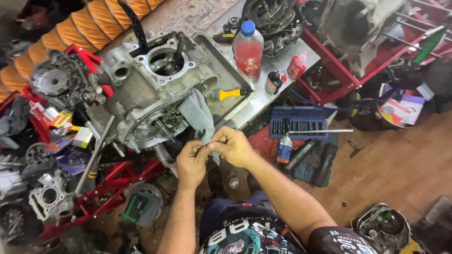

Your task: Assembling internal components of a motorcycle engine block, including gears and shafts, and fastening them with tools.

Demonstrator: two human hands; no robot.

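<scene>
Head view: both hands meet at six o'clock below the grey aluminium engine crankcase (155, 89). Left hand (190, 162) and right hand (234, 146) pinch a thin wire-like part together against the grey-blue rag (198, 115); the crankcase lies open, unassembled.

Plastic bottle of red liquid (248, 49) on the metal tabletop (282, 66), yellow-handled screwdriver (230, 93) near its front edge — small red-capped bottle (296, 66) beside, blue socket set (300, 123) on the floor, orange ribbed hose (70, 30) at the far left.
</scene>
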